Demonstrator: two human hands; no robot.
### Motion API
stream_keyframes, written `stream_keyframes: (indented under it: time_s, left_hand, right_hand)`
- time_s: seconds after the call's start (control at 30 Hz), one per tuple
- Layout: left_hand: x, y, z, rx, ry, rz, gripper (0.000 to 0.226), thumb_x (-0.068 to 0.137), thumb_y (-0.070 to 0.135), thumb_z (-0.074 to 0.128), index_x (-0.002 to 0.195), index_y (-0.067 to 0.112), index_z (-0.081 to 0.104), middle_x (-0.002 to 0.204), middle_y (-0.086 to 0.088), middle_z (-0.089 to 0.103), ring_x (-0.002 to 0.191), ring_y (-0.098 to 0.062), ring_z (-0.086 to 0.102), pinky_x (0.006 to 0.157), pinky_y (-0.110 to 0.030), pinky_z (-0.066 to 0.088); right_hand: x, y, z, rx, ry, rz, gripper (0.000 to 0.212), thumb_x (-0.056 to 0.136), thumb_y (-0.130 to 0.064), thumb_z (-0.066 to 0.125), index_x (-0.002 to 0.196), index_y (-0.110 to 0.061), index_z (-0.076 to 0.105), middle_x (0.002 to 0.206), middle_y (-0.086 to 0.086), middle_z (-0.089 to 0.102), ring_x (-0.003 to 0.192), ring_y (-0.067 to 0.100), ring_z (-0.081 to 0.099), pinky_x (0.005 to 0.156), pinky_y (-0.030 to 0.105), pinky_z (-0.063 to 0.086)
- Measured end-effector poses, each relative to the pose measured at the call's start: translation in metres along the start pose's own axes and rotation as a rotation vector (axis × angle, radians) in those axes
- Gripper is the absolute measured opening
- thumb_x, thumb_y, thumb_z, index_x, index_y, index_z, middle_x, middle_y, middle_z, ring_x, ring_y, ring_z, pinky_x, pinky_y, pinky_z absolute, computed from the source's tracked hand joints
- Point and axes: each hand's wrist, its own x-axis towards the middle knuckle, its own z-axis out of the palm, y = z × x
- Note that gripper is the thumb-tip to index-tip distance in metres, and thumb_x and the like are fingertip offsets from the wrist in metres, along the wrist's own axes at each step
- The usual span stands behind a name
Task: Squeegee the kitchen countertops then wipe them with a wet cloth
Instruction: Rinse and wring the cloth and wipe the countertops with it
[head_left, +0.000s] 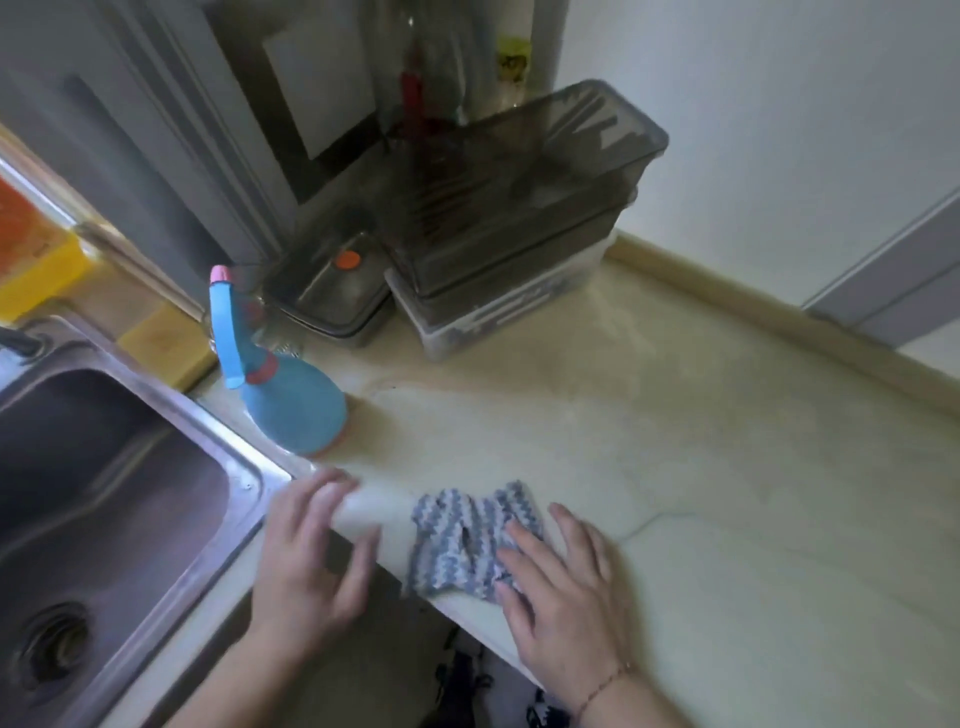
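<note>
**Desk:** Two hands at one counter. What does the caption lead with?

**Photographer:** Largest first: a pale cream, marbled stone countertop (675, 467), with a stainless steel sink basin (104, 493) let into its left end. Stacked smoky-grey plastic storage boxes (519, 218) fill the back corner. A round-bellied blue spray bottle with pink trim (291, 410) stands just beside the sink rim.

**Desk:** And the cloth?

**Photographer:** A blue-and-white zigzag knitted cloth (462, 535) lies crumpled at the counter's front edge, one corner hanging over. The right hand (566, 592) presses flat on its right side, fingers straight and spread. The left hand (311, 551), blurred, rests at the rounded edge, fingers loosely open, holding nothing.

**Desk:** Any squeegee?

**Photographer:** None in view; this looks like the wiping stage.

**Desk:** Risks?

**Photographer:** Held under a flat palm only, the cloth could bunch or slip off the edge. A wide sweep towards the sink could tip the bottle.
</note>
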Motion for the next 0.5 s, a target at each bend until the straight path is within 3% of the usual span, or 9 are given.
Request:
stream_keyframes:
  time_s: [0.07,0.17,0.23,0.33,0.43,0.5]
  left_hand:
    - [-0.021,0.023,0.023,-0.04,-0.284,0.312,0.03,0.079,0.016,0.07,0.109,0.011,0.069,0.116,-0.007,0.063,0.104,-0.029,0.061,0.091,-0.036,0.048]
    - [-0.029,0.017,0.048,-0.074,-0.431,0.291,0.032,0.08,0.015,0.07,0.112,0.012,0.071,0.124,0.0,0.064,0.117,-0.021,0.058,0.093,-0.037,0.05]
    - [-0.027,0.007,0.052,-0.077,-0.478,0.243,0.037,0.083,0.018,0.065,0.119,0.015,0.069,0.132,0.004,0.06,0.126,-0.016,0.052,0.098,-0.035,0.047]
    - [-0.023,0.003,0.053,-0.062,-0.59,0.231,0.043,0.087,0.022,0.055,0.129,0.022,0.061,0.142,0.008,0.051,0.136,-0.011,0.041,0.107,-0.026,0.038]
    - [-0.015,0.004,0.059,-0.024,-0.646,0.244,0.04,0.098,0.029,0.039,0.131,0.021,0.059,0.144,0.006,0.048,0.138,-0.013,0.039,0.111,-0.024,0.033]
    - [-0.006,0.006,0.064,0.004,-0.662,0.257,0.045,0.103,0.03,0.025,0.132,0.019,0.057,0.146,0.004,0.047,0.138,-0.016,0.039,0.112,-0.025,0.031]
  right_hand:
    - [-0.002,-0.001,-0.006,-0.084,0.058,-0.017,0.021,0.083,-0.038,0.06,0.09,-0.024,0.073,0.106,-0.007,0.069,0.111,0.031,0.051,0.097,0.05,0.04]
    - [-0.009,-0.004,-0.007,-0.073,0.129,-0.059,0.015,0.083,-0.03,0.063,0.076,-0.018,0.068,0.09,0.001,0.065,0.1,0.032,0.056,0.091,0.046,0.046]
    - [-0.011,-0.007,-0.001,0.026,0.166,-0.072,0.01,0.084,-0.026,0.064,0.085,-0.017,0.069,0.101,0.004,0.066,0.107,0.032,0.058,0.095,0.043,0.047]
    - [-0.011,-0.011,0.014,0.062,0.131,-0.065,0.026,0.089,-0.029,0.058,0.112,-0.024,0.069,0.131,0.004,0.061,0.13,0.03,0.05,0.108,0.041,0.038]
    - [-0.011,-0.007,0.025,0.0,0.084,-0.032,0.034,0.097,-0.033,0.043,0.123,-0.029,0.066,0.138,-0.003,0.057,0.134,0.02,0.046,0.104,0.042,0.038]
    - [-0.006,0.001,0.027,-0.009,0.092,-0.016,0.034,0.095,-0.03,0.046,0.121,-0.028,0.067,0.136,-0.005,0.059,0.131,0.019,0.05,0.104,0.045,0.037]
